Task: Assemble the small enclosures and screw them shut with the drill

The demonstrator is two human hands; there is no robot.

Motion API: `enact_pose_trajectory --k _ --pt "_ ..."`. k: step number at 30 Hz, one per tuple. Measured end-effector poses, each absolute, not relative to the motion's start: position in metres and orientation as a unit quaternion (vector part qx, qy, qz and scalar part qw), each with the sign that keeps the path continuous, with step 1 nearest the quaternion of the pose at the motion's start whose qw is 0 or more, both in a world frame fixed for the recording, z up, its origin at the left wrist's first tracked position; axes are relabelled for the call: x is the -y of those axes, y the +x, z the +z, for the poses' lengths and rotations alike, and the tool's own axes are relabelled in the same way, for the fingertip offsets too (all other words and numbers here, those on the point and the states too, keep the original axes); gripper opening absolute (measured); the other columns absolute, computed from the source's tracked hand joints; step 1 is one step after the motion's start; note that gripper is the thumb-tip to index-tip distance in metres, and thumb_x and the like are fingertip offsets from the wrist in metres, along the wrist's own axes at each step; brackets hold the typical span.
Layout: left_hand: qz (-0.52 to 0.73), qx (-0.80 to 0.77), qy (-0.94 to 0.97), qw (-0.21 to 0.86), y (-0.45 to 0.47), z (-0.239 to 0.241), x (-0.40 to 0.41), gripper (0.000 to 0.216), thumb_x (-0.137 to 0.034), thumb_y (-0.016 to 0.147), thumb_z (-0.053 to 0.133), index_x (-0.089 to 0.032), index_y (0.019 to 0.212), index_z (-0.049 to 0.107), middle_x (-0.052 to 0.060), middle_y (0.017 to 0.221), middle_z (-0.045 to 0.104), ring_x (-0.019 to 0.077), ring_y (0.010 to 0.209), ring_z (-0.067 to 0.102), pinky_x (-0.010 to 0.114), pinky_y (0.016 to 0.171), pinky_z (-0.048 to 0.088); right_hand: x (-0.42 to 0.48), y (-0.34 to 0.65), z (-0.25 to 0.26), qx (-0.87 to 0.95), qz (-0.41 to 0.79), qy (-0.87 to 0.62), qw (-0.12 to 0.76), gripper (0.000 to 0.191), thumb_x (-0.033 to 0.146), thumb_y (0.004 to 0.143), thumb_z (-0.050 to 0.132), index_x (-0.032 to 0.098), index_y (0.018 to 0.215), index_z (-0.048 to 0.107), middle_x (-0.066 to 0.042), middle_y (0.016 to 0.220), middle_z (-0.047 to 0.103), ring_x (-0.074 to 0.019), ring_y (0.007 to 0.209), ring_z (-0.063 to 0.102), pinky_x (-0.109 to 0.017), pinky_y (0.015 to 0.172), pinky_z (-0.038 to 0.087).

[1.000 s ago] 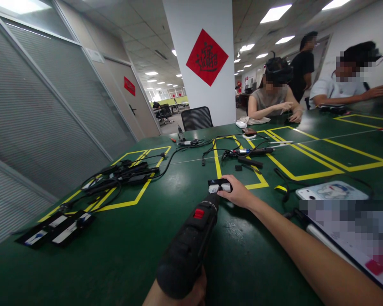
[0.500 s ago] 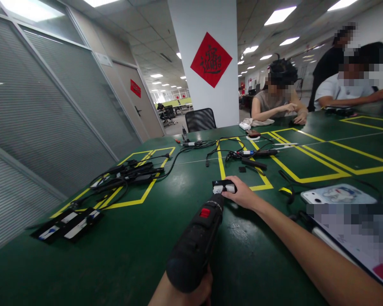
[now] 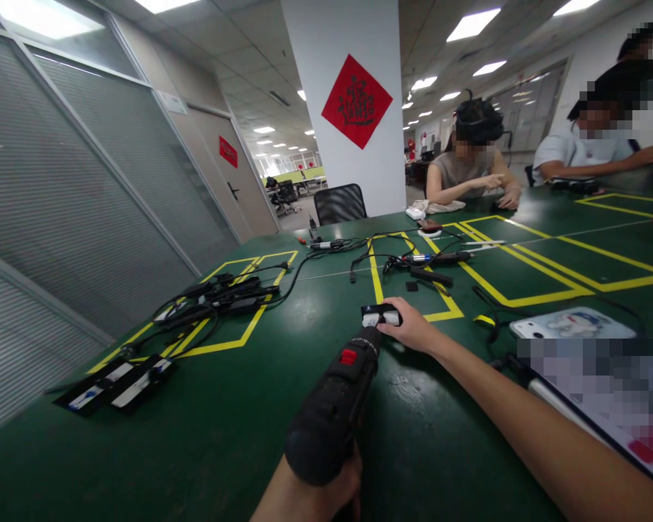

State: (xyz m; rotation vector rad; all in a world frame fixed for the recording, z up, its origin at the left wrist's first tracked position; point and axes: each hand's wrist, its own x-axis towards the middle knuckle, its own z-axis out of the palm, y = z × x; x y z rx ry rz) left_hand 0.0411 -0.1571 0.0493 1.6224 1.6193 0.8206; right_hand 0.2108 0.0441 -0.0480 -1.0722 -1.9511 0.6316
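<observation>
My left hand (image 3: 340,484) is wrapped round the grip of a black cordless drill (image 3: 334,406) with a red switch on top. Most of those fingers are hidden under the drill body. Its front end points away from me and meets a small black block with white labels (image 3: 372,317). Whether a bit enters the block cannot be made out. My right hand (image 3: 412,328) is closed on the right end of this block, fingers behind and thumb in front, low over the green table (image 3: 239,435).
Tangled black cables and adapters (image 3: 223,293) lie at the left, near two flat labelled black pieces (image 3: 136,384). A pen-shaped tool (image 3: 440,258) and small black parts (image 3: 432,278) lie beyond my right hand. A phone (image 3: 571,323) rests at the right. Two people sit across the table; another stands behind.
The view has shifted slightly. Both hands, the drill and the block keep nearly the same positions. The standing person at the back has moved to the right.
</observation>
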Motion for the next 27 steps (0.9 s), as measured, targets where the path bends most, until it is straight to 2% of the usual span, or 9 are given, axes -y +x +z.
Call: enact_pose_trajectory --k 4,7,12,16,22,27 --pt "0.295 -0.627 0.6 0.4 0.041 0.041 0.158 0.018 -0.022 0.068 0.047 -0.019 0.073 0.064 -0.002 0.038 0.052 0.0159 0.038 0.058 0.021 0.036 0.049 -0.044 0.212 -0.048 0.777 0.248 -0.419 0.399 0.048 0.035 0.071 0.064 0.021 0.114 0.048 -0.004 0.107 0.051 -0.0172 0.094 0.053 -0.031 0.086 0.041" --pt "0.283 -0.632 0.597 0.405 0.044 0.042 0.159 0.018 -0.021 0.069 0.047 -0.018 0.073 0.064 -0.001 0.042 0.056 0.0167 0.04 0.059 0.022 0.037 0.049 -0.044 0.211 -0.048 0.776 0.25 -0.419 0.399 0.048 0.035 0.071 0.064 0.022 0.114 0.048 -0.004 0.107 0.05 -0.0171 0.094 0.052 -0.031 0.086 0.041" --pt "0.33 -0.638 0.631 0.293 0.042 0.059 0.154 0.025 -0.018 0.065 0.049 -0.022 0.083 0.065 0.003 0.067 0.069 0.0238 0.07 0.068 0.027 0.054 0.056 -0.044 0.21 -0.047 0.778 0.249 -0.422 0.394 0.048 0.035 0.072 0.064 0.021 0.114 0.048 -0.005 0.107 0.05 -0.0175 0.095 0.052 -0.032 0.086 0.041" --pt "0.338 -0.628 0.654 0.253 0.037 0.058 0.148 0.03 -0.016 0.065 0.049 -0.022 0.09 0.065 0.005 0.083 0.071 0.0255 0.088 0.065 0.03 0.068 0.057 -0.046 0.211 -0.048 0.779 0.245 -0.42 0.396 0.048 0.035 0.072 0.064 0.021 0.114 0.048 -0.005 0.106 0.05 -0.0175 0.095 0.052 -0.032 0.087 0.041" --pt "0.314 -0.617 0.686 0.225 0.042 0.038 0.15 0.028 -0.021 0.069 0.044 -0.017 0.089 0.062 0.002 0.058 0.066 0.0218 0.066 0.067 0.027 0.05 0.056 -0.046 0.211 -0.049 0.777 0.244 -0.42 0.4 0.048 0.034 0.071 0.065 0.02 0.114 0.048 -0.005 0.106 0.05 -0.017 0.095 0.052 -0.031 0.087 0.041" --pt "0.299 -0.605 0.717 0.175 0.033 0.054 0.155 0.031 -0.022 0.071 0.043 -0.017 0.095 0.06 0.006 0.069 0.068 0.0239 0.074 0.067 0.03 0.056 0.056 -0.044 0.211 -0.047 0.777 0.246 -0.422 0.396 0.048 0.035 0.072 0.064 0.02 0.115 0.047 -0.005 0.107 0.05 -0.0172 0.096 0.051 -0.031 0.087 0.04"
